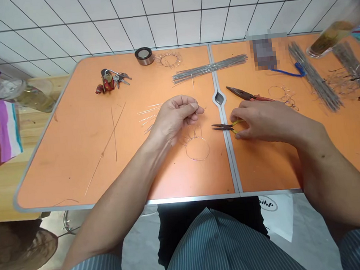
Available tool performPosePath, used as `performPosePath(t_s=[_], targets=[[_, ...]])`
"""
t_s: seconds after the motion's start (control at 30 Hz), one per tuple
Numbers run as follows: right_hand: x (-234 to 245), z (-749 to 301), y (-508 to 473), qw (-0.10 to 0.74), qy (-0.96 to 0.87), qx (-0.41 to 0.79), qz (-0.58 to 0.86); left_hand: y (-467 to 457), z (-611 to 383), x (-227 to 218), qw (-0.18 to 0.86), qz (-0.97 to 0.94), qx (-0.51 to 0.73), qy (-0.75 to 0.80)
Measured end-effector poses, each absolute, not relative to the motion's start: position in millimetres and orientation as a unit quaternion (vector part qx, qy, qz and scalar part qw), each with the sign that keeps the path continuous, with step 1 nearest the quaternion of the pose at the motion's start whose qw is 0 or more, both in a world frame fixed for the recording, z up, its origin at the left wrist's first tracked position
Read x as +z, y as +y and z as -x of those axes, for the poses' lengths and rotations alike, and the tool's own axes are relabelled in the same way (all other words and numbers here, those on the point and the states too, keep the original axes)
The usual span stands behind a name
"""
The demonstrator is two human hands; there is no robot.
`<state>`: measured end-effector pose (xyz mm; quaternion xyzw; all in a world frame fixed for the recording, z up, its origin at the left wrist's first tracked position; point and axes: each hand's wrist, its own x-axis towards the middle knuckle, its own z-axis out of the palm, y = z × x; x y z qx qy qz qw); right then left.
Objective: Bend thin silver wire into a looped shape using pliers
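"While you look down through the head camera, your left hand (178, 116) sits mid-frame, thumb and fingertips pinched together, apparently on a fine wire (192, 81) that shows above them."

"And your right hand (258, 119), right of centre, has thumb and finger closed about the yellow handles of your small pliers (222, 127)."

"How far have you got?"

"Your wire ring (196, 138) lies just below your left hand, loops along its top, its lower edge seemingly bare. You have it partly made, I'd judge."

"Have you anything finished?"

"At upper centre, your looped circlet (169, 66) seems to have loops all round, so it looks complete. Your wire loops (280, 92) at right are harder to judge."

"What have you left to shape?"

"You have loose wires (149, 117) left of your left hand, and a straight wire bundle (210, 68) at upper centre."
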<state>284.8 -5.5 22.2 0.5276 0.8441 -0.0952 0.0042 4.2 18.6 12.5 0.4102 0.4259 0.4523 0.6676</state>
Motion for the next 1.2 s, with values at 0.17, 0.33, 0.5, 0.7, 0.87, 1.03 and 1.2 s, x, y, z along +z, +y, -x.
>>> performPosePath(t_s=[0.17,0.33,0.5,0.7,0.87,1.03,1.2], targets=[[26.9,-271.7,-5.1,0.036,0.835,-0.164,-0.524,19.2,-3.6,14.0,0.676,-0.394,0.453,0.427],[28.1,-255.9,-10.0,0.010,0.826,-0.206,-0.524,20.3,-3.0,15.3,0.686,-0.374,0.451,0.431],[30.0,-252.1,-5.6,-0.059,0.781,-0.179,-0.596,23.3,-1.1,14.5,0.690,-0.352,0.463,0.430],[32.7,-235.7,-7.3,-0.211,0.660,-0.380,-0.613,26.0,2.0,10.9,0.689,-0.353,0.468,0.426],[26.5,-232.4,-9.9,-0.223,0.624,-0.515,-0.544,25.3,2.2,10.9,0.696,-0.353,0.462,0.421],[24.9,-234.8,-8.8,-0.184,0.727,-0.390,-0.534,25.7,0.8,10.8,0.694,-0.351,0.467,0.421],[22.7,-231.7,-11.4,-0.152,0.740,-0.384,-0.530,26.6,0.6,9.9,0.695,-0.349,0.465,0.423]])
